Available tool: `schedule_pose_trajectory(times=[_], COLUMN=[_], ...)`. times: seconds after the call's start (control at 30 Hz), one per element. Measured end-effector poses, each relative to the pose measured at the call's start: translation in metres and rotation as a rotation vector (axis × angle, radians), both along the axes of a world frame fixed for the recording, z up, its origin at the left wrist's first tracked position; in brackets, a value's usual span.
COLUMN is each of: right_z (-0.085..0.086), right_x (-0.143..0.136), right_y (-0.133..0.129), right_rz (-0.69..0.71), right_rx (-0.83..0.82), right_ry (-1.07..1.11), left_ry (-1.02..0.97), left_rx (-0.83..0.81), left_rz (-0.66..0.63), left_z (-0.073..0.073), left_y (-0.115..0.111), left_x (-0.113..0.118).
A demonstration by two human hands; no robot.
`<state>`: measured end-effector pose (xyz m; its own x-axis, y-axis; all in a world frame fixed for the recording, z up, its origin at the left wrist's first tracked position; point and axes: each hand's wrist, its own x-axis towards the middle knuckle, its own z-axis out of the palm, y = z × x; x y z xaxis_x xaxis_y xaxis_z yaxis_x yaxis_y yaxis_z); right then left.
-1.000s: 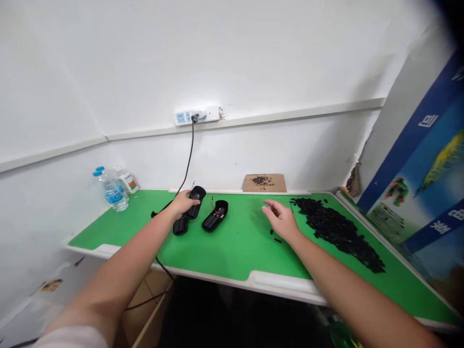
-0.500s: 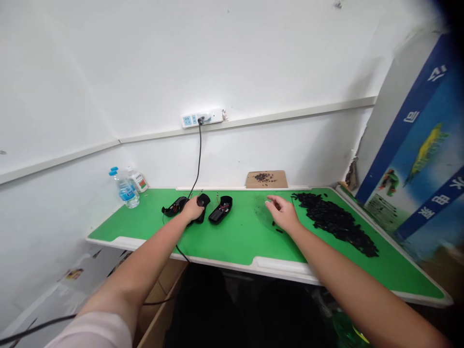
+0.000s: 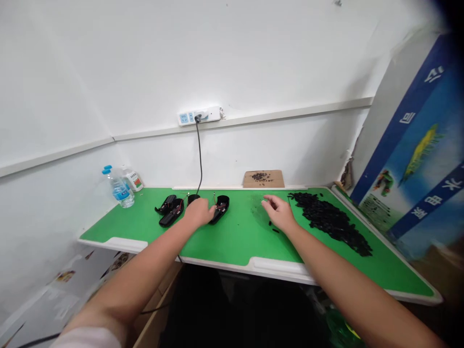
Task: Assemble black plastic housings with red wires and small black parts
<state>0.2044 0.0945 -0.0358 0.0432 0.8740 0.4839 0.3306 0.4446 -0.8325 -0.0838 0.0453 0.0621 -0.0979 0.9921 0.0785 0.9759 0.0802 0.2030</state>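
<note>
Bottles (image 3: 122, 193) stand left on the table (image 3: 232, 244), with a power strip (image 3: 212, 114) on the wall (image 3: 224, 58).

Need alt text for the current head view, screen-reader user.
Two bare hands at a green table: the left hand is among black casings with exposed wires, the right hand near a pile of small black parts. Bottles stand at the far left; a power strip with a plugged-in cord is on the white wall behind.

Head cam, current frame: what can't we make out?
All in the head view:
Middle black shell: mostly hidden by left hand; grip unclear.
Whatever the right hand may hold: hidden by that hand.
Dark bits on cardboard: too small to identify.
Blue printed panel: cut off by right edge.
</note>
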Motion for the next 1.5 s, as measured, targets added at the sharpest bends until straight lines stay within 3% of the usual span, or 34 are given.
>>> schedule_pose_trajectory(times=[0.13,0.33,0.5,0.6,0.67,0.77,0.87,0.97,1.1,1.3,1.5], right_z=[0.002,0.01,0.016,0.018,0.02,0.023,0.028,0.033,0.039,0.044,0.038], right_x=[0.001,0.006,0.008,0.011,0.014,0.021,0.028,0.033,0.037,0.032,0.031], right_y=[0.001,0.003,0.003,0.007,0.011,0.017,0.02,0.019,0.015,0.003,-0.001], right_rz=[-0.02,-0.034,-0.038,-0.044,-0.055,-0.065,-0.058,0.029,0.278,0.464,0.551], right_rx=[0.008,0.017,0.05,0.04,0.006,-0.059,-0.107,-0.179,-0.196,-0.159,-0.189], right_ry=[0.002,0.006,-0.006,0.04,0.11,0.258,0.354,0.466,0.616,0.523,0.461], left_ry=[-0.075,-0.261,-0.434,-0.666,-1.034,-1.439,-1.596,-1.679,-1.723,-1.635,-1.633], left_rx=[-0.073,-0.158,-0.117,-0.052,-0.028,-0.148,-0.231,-0.27,-0.348,-0.48,-0.547], left_rz=[0.006,0.017,0.004,-0.095,-0.208,-0.34,-0.429,-0.445,-0.408,-0.34,-0.313], left_z=[-0.012,-0.03,-0.04,-0.036,-0.027,-0.011,-0.001,-0.005,-0.023,-0.046,-0.053], left_y=[0.014,0.038,0.04,0.034,0.027,0.018,0.012,0.012,0.015,0.022,0.024], left_x=[0.017,0.021,0.032,0.055,0.077,0.112,0.141,0.159,0.167,0.165,0.165])
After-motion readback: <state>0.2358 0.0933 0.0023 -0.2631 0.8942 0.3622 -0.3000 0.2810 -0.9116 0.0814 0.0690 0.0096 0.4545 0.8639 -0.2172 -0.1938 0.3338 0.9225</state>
